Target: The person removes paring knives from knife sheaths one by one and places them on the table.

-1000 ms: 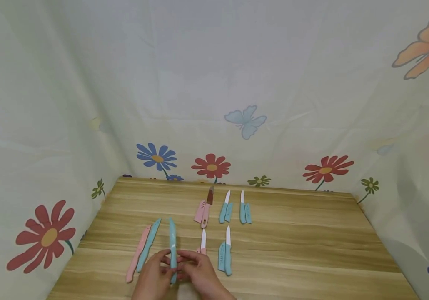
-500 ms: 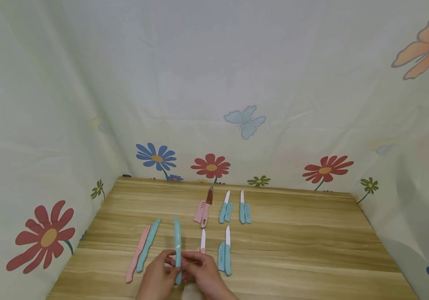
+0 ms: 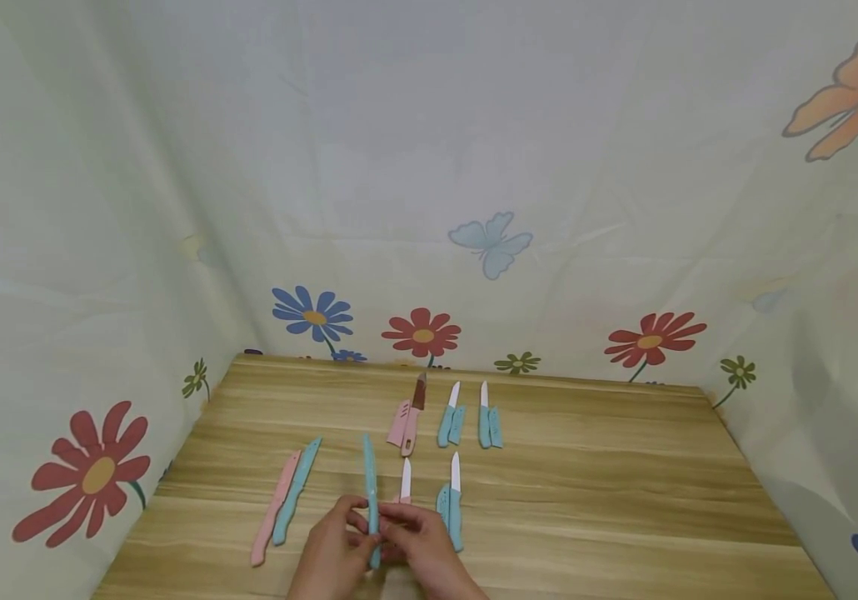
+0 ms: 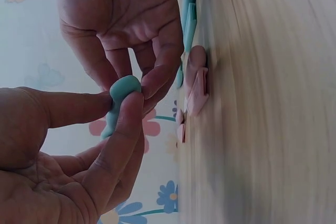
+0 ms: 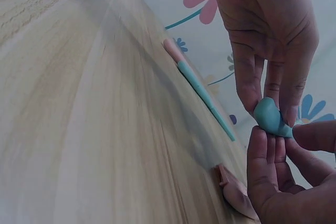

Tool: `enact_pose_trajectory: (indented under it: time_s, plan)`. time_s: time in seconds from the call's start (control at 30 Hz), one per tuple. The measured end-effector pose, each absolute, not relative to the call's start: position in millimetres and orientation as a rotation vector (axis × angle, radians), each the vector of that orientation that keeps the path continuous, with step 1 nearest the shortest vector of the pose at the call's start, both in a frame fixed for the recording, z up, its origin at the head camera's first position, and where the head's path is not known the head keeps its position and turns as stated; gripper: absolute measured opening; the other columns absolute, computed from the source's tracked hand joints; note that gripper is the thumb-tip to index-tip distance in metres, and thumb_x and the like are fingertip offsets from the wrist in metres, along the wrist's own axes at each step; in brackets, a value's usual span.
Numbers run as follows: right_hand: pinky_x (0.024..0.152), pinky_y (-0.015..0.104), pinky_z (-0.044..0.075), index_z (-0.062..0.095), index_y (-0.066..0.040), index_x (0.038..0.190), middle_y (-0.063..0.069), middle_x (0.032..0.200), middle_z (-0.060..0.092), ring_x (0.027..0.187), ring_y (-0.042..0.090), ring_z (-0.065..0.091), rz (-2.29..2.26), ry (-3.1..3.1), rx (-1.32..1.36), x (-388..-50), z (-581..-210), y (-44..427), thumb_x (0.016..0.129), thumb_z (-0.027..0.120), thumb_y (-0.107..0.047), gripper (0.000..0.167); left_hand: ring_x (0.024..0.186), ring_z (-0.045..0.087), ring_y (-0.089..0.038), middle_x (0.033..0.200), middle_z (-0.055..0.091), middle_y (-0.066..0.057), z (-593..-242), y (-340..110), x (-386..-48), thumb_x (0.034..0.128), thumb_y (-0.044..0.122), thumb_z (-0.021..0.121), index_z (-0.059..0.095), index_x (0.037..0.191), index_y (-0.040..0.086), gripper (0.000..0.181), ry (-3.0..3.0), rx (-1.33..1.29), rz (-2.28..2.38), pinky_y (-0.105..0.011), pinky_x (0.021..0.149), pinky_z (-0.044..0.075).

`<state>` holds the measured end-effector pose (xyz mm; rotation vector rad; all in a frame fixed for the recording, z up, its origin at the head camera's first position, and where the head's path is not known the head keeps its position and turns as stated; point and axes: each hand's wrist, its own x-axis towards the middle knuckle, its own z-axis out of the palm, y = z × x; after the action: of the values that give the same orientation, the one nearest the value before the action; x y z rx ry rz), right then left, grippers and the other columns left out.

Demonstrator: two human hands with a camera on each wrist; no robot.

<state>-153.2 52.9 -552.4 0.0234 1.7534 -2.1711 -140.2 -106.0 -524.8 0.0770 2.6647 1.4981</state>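
The left hand (image 3: 330, 554) and the right hand (image 3: 429, 546) both hold one blue knife (image 3: 371, 492). It is blue all the way along. The left thumb and fingers pinch its handle in a narrow grip, and the right thumb and fingers pinch it too, from the other side. The knife is up in the air, off the wooden table (image 3: 586, 500), with its tip pointing away from the person.

A second ago the knife was more to the left, and now it has slid over to the right, and both hands have come with it. So it is farther from the long pink knife (image 3: 276, 508) and the long blue knife (image 3: 297, 492), which lie side by side on the left. It is closer to the small pink knife (image 3: 406, 482) with the white blade. The right hand now hides the bottom bit of a blue cover (image 3: 442, 502), which showed whole before. The white-bladed blue knife (image 3: 456, 500) beside that cover has not moved.
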Motion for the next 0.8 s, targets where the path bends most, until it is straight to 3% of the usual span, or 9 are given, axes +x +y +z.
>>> enact_pose_trajectory:
  time_s: [0.43,0.8]
  plan:
    - [0.073,0.026,0.063,0.063,0.011,0.131,0.014,0.124,0.072,0.082,0.009,0.070,-2.184,1.769,0.059,-150.4,-551.3,73.8,0.097,0.068,-0.006,0.038,0.078,0.068,-0.008,0.094,0.066,-0.003,-530.1,-89.9,-140.5,0.0872,0.006,0.079,0.057,0.123,0.004,0.042,2.629,0.200,1.531,-0.020,0.064,0.055]
    - [0.072,0.026,0.063,0.063,0.010,0.133,0.007,0.106,0.075,0.081,0.009,0.071,-2.165,1.819,0.075,-151.2,-551.8,89.4,0.099,0.066,-0.007,0.038,0.076,0.065,-0.005,0.092,0.062,-0.002,-529.3,-74.2,-143.5,0.0880,0.005,0.079,0.057,0.122,0.006,0.040,2.564,0.193,1.574,-0.020,0.064,0.054]
